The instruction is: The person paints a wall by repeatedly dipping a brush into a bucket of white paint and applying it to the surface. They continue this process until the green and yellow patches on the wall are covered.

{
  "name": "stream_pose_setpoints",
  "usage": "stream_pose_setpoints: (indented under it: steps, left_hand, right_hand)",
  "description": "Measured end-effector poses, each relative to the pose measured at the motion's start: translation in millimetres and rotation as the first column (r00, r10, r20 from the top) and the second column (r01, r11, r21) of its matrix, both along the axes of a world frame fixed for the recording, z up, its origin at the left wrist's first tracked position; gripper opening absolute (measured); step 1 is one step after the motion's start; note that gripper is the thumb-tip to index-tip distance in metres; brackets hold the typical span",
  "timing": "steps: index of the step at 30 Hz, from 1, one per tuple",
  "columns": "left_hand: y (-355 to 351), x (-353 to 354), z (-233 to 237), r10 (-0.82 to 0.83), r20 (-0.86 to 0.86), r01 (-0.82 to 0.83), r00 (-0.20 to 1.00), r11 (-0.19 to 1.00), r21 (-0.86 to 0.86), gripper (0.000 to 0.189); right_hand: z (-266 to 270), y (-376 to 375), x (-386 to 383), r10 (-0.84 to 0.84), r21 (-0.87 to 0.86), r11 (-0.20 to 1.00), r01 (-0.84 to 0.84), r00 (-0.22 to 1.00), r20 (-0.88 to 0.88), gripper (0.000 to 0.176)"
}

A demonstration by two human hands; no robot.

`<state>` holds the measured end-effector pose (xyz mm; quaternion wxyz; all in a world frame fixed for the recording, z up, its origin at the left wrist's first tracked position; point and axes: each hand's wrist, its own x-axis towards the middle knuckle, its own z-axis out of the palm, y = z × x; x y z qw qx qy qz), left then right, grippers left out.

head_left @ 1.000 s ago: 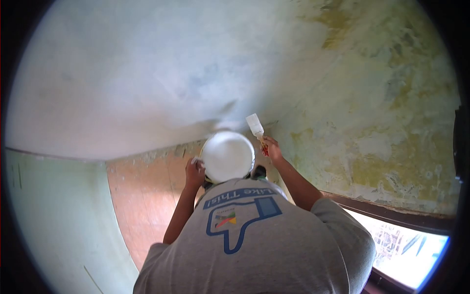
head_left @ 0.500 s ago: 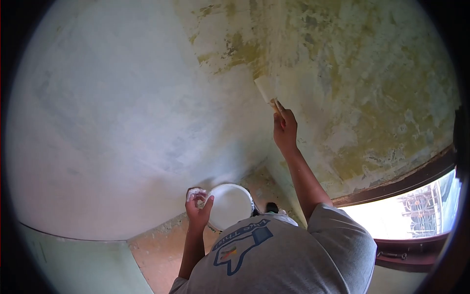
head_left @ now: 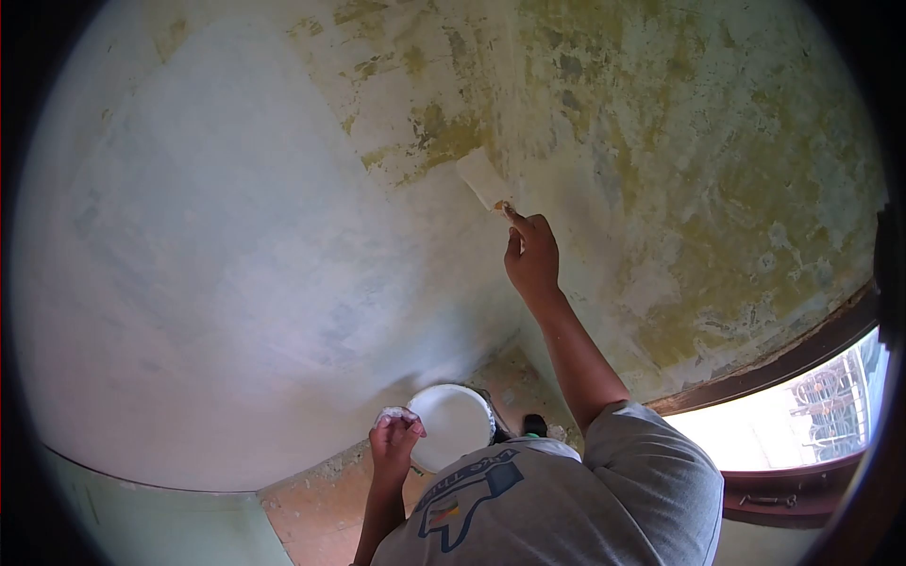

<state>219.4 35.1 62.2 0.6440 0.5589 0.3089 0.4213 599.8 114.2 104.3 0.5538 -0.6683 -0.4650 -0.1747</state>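
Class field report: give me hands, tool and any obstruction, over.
Right hand gripping flat, white-coated blade, seemingly against blotchy olive-and-white wall. Left hand, fingers white-smeared, beside round white bucket. No obstruction visible. Over.

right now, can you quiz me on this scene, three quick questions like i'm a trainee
1. Multiple choice: what does the right hand hold?
a) a paint roller
b) a flat tool with a white face
c) a sponge

2. True or false: the round white bucket is beside the left hand.

3. Fill the gap: the bright window lies on the ____ side of the view.

Key: 1 b; 2 true; 3 right
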Motion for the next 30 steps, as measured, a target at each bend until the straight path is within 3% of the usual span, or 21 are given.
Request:
stream_pose_setpoints:
  steps: [3, 6, 11, 18, 21, 23, 26, 30]
  left_hand:
    - [-1.0, -3.1, -0.8, 0.016, -0.017, -0.017, 1.0, 1.0, -0.026, 0.013]
    - [-1.2, -4.5, -3.7, 0.018, -0.006, -0.019, 1.0, 0.999, -0.037, 0.014]
    - [-1.2, 1.7, 1.6, 0.042, -0.042, -0.043, 0.998, 0.999, -0.006, 0.01]
    - [-5.1, 1.3, -3.4, 0.089, -0.033, -0.089, 0.996, 0.996, -0.012, 0.01]
    - [-4.7, -2.2, -7.1, 0.137, -0.02, -0.137, 0.99, 0.991, 0.012, 0.009]
    - [-3.5, -3.4, -6.3, 0.169, 0.005, -0.169, 0.986, 0.985, 0.023, 0.009]
    - [-4.8, -1.8, 0.7, 0.187, 0.066, -0.189, 0.98, 0.982, 0.021, 0.009]
    - [-7.9, -4.7, -4.2, 0.162, 0.021, -0.162, 0.987, 0.985, 0.053, 0.011]
  right_hand:
    - [17.4, -17.7, -7.8, -0.074, -0.106, 0.992, 0.068, 0.995, -0.06, 0.034]
    - [24.1, -9.7, -7.3, 0.014, 0.023, 1.0, -0.012, 0.997, -0.074, 0.029]
    - [14.0, -4.1, -9.8, -0.068, -0.177, 0.982, 0.062, 0.997, -0.027, 0.028]
    - [-12.6, -20.3, 1.5, -0.122, -0.382, 0.921, 0.076, 0.988, -0.098, 0.029]
    - [-23.1, -22.1, 12.2, -0.09, -0.303, 0.951, 0.061, 0.992, -0.084, 0.029]
    - [-23.9, -24.3, 17.0, 0.007, -0.133, 0.991, -0.032, 0.983, -0.182, 0.03]
    - [-18.2, -23.3, 15.6, 0.034, 0.002, 0.999, -0.034, 0.976, -0.215, 0.032]
    - [18.3, -24.1, -0.7, 0.044, 0.052, 0.998, -0.035, 0.98, -0.192, 0.033]
